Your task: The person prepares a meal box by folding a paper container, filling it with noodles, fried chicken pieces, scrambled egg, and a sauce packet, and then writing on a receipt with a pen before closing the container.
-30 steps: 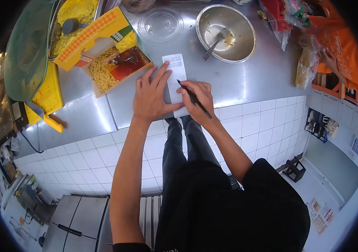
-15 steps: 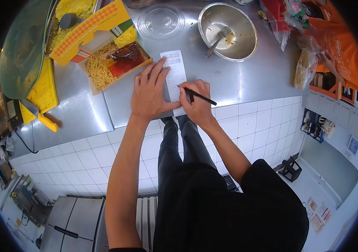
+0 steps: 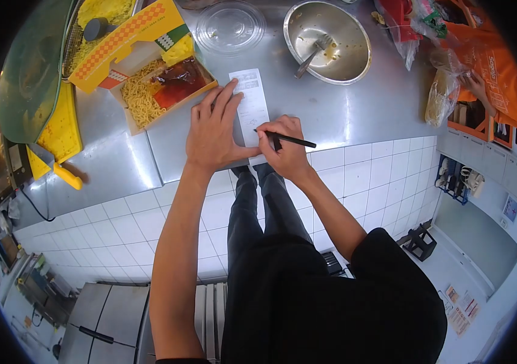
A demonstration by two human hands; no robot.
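Note:
A long white paper receipt (image 3: 250, 100) lies on the steel counter, with print at its top and small handwritten marks lower down. My left hand (image 3: 212, 133) is spread flat, its fingertips and thumb pressing on the paper's left and lower edges. In my right hand (image 3: 284, 145) a black pen (image 3: 296, 141) is pinched, its tip touching the receipt. To the left of the paper, close to my left fingers, stands an open yellow takeaway box (image 3: 204, 88) holding noodles (image 3: 140, 100), meat in red-brown sauce and something yellow.
A steel bowl (image 3: 355, 70) with a fork (image 3: 314, 56) and a clear plastic lid (image 3: 230, 27) sit farther back. On the left, a yellow-handled knife (image 3: 67, 176) lies by a yellow board (image 3: 67, 130). At right, a person in orange (image 3: 495, 67) handles plastic bags.
The pen tip has shifted slightly, and more handwritten marks show on the receipt. My left hand stays on the paper. The view has shifted slightly.

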